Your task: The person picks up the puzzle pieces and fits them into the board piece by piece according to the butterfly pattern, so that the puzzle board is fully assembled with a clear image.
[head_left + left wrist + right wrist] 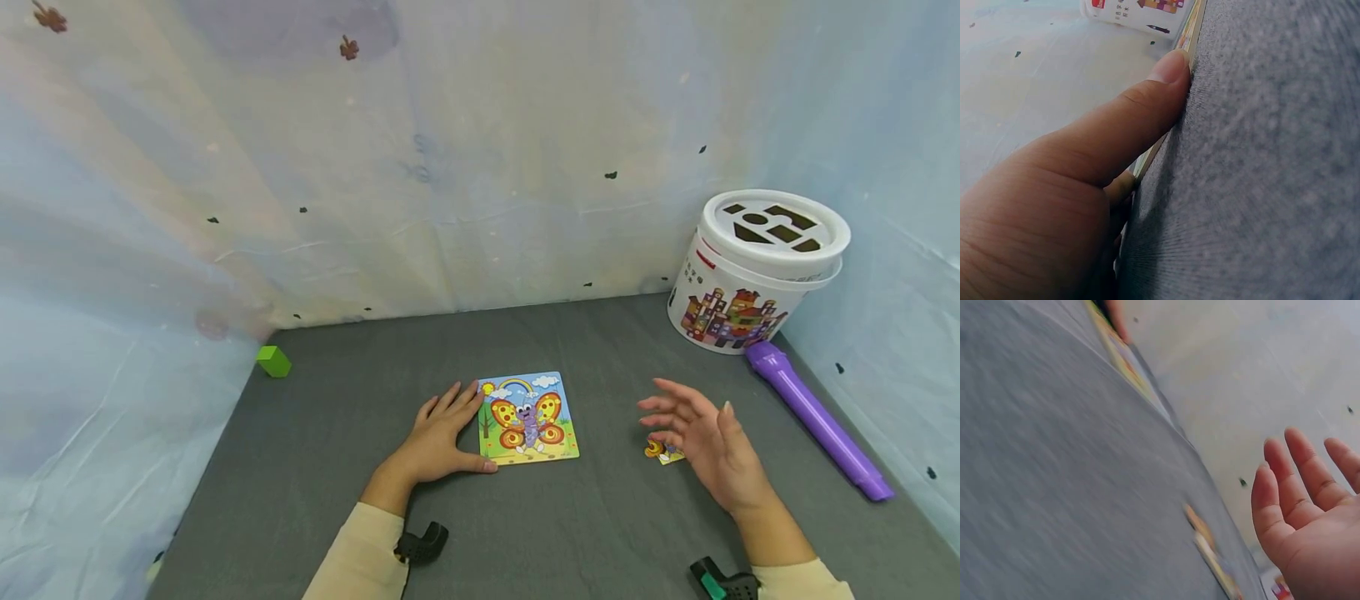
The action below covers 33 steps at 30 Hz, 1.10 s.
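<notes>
A square butterfly puzzle board point(529, 419) lies flat on the grey cloth. My left hand point(442, 442) rests against its left side with fingers spread; the index finger touches near the upper left corner and the thumb point(1160, 81) the lower left edge. To the right, my right hand point(708, 446) hovers palm sideways with its fingers relaxed, holding nothing. Just under it, partly hidden by the fingers, are colourful puzzle pieces point(670, 454); how many cannot be told. Blurred, the pieces point(1213, 550) also show on the cloth in the right wrist view.
A white lidded bucket point(738, 300) with shape-cut holes stands at the back right. Against it lies a long purple tube point(821, 425). A green block point(273, 362) sits at the far left edge. Pale patterned cloth walls point(480, 167) border the surface.
</notes>
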Tool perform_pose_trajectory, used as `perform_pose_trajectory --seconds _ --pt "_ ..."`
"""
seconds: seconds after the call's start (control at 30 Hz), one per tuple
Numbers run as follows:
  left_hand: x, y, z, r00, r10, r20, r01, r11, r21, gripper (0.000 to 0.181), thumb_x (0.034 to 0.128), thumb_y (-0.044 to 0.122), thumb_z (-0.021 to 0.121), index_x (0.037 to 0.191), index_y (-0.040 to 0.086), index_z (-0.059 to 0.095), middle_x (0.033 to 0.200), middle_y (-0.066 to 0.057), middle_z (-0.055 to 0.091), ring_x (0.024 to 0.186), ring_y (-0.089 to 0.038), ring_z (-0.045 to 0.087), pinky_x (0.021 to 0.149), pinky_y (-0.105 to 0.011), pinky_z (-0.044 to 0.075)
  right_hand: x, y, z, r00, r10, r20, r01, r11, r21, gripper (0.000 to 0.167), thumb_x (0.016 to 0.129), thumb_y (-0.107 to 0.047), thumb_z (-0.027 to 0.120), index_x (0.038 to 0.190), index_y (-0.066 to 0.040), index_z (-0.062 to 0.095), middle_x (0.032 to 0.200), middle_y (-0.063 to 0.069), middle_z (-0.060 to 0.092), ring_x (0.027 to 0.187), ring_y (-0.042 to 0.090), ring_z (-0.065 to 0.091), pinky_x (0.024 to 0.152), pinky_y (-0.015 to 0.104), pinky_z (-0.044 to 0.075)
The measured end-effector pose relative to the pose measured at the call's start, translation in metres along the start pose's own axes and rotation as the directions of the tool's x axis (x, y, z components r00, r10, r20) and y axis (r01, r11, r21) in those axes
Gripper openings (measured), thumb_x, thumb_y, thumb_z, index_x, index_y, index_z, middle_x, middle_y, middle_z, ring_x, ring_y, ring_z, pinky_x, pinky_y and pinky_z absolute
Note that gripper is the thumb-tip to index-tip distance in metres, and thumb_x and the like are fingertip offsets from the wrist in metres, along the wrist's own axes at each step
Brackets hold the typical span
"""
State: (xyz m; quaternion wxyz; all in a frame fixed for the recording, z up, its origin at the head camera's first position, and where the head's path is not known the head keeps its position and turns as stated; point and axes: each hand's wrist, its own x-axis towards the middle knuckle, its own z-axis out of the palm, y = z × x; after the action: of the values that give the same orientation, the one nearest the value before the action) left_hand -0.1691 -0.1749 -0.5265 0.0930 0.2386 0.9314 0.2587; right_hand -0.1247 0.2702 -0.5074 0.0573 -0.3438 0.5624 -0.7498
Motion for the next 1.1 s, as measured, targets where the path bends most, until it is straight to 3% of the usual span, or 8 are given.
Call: perform_pose_trajectory --seconds 0.37,0.57,0.67,0.77,0.8,0.9,0.97,1.1 --pt "0.000 -0.003 -0.002 1.000 -0.015 0.018 0.015 1.000 0.021 0.125 0.0816 0.077 0.083 0.176 0.022 0.022 0.181 0.004 0.011 0.166 -0.023 0.001 0.128 -0.057 0.001 -0.017 -0.015 -0.031 0.980 -0.063 -0.189 0.051 0.996 -0.068 0.067 0.118 -0.031 0.002 0.168 0.012 0.017 0.154 0.022 0.054 0.138 0.030 0.054 0.109 0.038 0.048" --pt "0.000 -0.002 -0.002 1.000 -0.014 0.018 0.013 1.000 0.021 0.125 0.0814 0.077 0.083 0.176 0.021 0.023 0.181 0.004 0.011 0.166 -0.023 0.001 0.128 -0.058 0.001 -0.025 -0.012 -0.042 0.959 0.066 -0.276 -0.120 0.975 -0.186 0.055 0.120 -0.017 0.018 0.169 0.003 0.031 0.148 0.011 0.061 0.136 0.020 0.056 0.110 0.028 0.044" --pt "0.000 -0.002 -0.001 1.000 -0.013 0.018 0.012 1.000 0.026 0.125 0.0815 0.077 0.083 0.176 0.021 0.023 0.181 0.003 0.011 0.166 -0.023 0.001 0.128 -0.058 0.001 -0.026 -0.008 -0.044 0.943 0.165 -0.289 -0.261 0.906 -0.332 0.049 0.119 -0.009 0.032 0.165 0.004 0.038 0.147 0.010 0.062 0.133 0.013 0.058 0.105 0.021 0.045" --pt "0.000 -0.002 -0.001 1.000 -0.010 0.018 0.010 1.000 0.021 0.124 0.0816 0.077 0.083 0.176 0.020 0.024 0.181 0.003 0.012 0.166 -0.024 0.002 0.128 -0.059 0.001 -0.027 -0.004 -0.043 0.927 0.245 -0.285 -0.362 0.785 -0.503 0.047 0.115 -0.009 0.053 0.160 0.002 0.048 0.148 0.012 0.062 0.131 0.007 0.057 0.099 0.017 0.046" --pt "0.000 -0.002 -0.001 1.000 -0.009 0.017 0.009 1.000 0.016 0.124 0.0817 0.076 0.083 0.176 0.020 0.025 0.181 0.003 0.013 0.166 -0.024 0.002 0.128 -0.059 0.001 -0.027 -0.004 -0.042 0.924 0.265 -0.275 -0.378 0.737 -0.560 0.047 0.113 -0.011 0.060 0.158 0.000 0.052 0.148 0.011 0.061 0.131 0.006 0.056 0.098 0.017 0.045" --pt "0.000 -0.002 0.000 1.000 -0.013 0.020 0.013 1.000 0.010 0.123 0.0818 0.076 0.083 0.175 0.020 0.025 0.181 0.004 0.013 0.166 -0.024 0.002 0.128 -0.059 0.001 -0.027 -0.001 -0.041 0.927 0.298 -0.229 -0.372 0.635 -0.677 0.047 0.106 -0.016 0.075 0.151 -0.010 0.063 0.152 0.009 0.058 0.134 0.005 0.048 0.100 0.016 0.040" --pt "0.001 -0.002 0.000 1.000 -0.016 0.022 0.016 1.000 0.009 0.124 0.0817 0.076 0.083 0.175 0.020 0.025 0.181 0.003 0.012 0.166 -0.024 0.002 0.128 -0.059 0.001 -0.028 -0.002 -0.040 0.929 0.313 -0.197 -0.353 0.586 -0.729 0.045 0.103 -0.017 0.079 0.147 -0.016 0.068 0.153 0.007 0.055 0.137 0.008 0.043 0.100 0.017 0.036" --pt "0.000 -0.002 0.000 1.000 -0.019 0.022 0.019 1.000 0.011 0.124 0.0812 0.076 0.084 0.175 0.020 0.025 0.181 0.004 0.011 0.166 -0.024 0.002 0.128 -0.059 0.001 -0.028 -0.003 -0.040 0.928 0.335 -0.164 -0.332 0.540 -0.773 0.039 0.101 -0.010 0.079 0.138 -0.020 0.072 0.156 0.006 0.052 0.139 0.018 0.039 0.099 0.021 0.036"
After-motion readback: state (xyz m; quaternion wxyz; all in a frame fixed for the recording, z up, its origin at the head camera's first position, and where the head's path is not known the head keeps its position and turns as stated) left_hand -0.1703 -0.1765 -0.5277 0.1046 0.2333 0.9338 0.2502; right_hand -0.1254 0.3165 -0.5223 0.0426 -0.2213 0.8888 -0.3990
